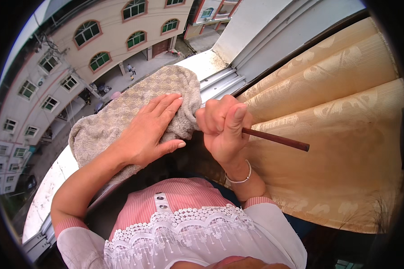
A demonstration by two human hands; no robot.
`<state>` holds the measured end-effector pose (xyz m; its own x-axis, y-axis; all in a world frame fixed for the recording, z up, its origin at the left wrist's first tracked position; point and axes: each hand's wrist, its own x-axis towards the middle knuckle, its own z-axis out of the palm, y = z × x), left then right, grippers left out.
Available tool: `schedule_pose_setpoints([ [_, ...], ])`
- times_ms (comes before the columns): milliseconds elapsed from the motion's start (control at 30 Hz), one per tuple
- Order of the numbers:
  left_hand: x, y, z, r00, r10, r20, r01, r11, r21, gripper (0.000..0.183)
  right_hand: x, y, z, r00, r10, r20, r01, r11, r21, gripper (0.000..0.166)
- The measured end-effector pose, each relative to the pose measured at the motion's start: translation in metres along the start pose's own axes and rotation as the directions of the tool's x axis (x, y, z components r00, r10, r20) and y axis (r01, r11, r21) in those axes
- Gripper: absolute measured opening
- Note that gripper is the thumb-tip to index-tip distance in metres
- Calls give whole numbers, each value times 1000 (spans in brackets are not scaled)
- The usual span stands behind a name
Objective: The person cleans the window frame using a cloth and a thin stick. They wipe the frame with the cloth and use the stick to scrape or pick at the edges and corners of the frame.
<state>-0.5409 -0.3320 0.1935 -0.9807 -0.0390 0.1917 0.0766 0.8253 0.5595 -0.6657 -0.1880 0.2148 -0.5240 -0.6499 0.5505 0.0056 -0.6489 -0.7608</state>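
A beige, textured towel-like cloth bundle (121, 107), perhaps a cushion or a wrapped thing, lies along the window ledge. My left hand (144, 131) rests flat on it, palm down, with the thumb spread away from the fingers. Beside the bundle's right end, my right hand (224, 126) is closed in a fist around a dark red-brown stick (279, 138). The stick's free end points right and slightly towards me. Its other end is hidden behind the fist and the cloth. A silver bangle (243, 175) circles my right wrist.
White sliding-window tracks (222, 84) run beyond my right hand. A gold patterned curtain (323, 111) hangs on the right. Outside the outer sill (205, 62) there is a drop to the street (141, 69), with people far below and buildings (118, 33) opposite.
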Motion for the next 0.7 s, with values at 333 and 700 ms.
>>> schedule_pose_setpoints([
  [333, -3, -2, -6, 1000, 19, -14, -19, 1000, 12, 91, 21, -6, -48, 849, -137, 511, 463, 658, -594, 38],
  [700, -3, -4, -8, 1000, 23, -6, -23, 1000, -13, 83, 72, -1, -82, 731, 1, 683, 627, 393, -672, 34],
])
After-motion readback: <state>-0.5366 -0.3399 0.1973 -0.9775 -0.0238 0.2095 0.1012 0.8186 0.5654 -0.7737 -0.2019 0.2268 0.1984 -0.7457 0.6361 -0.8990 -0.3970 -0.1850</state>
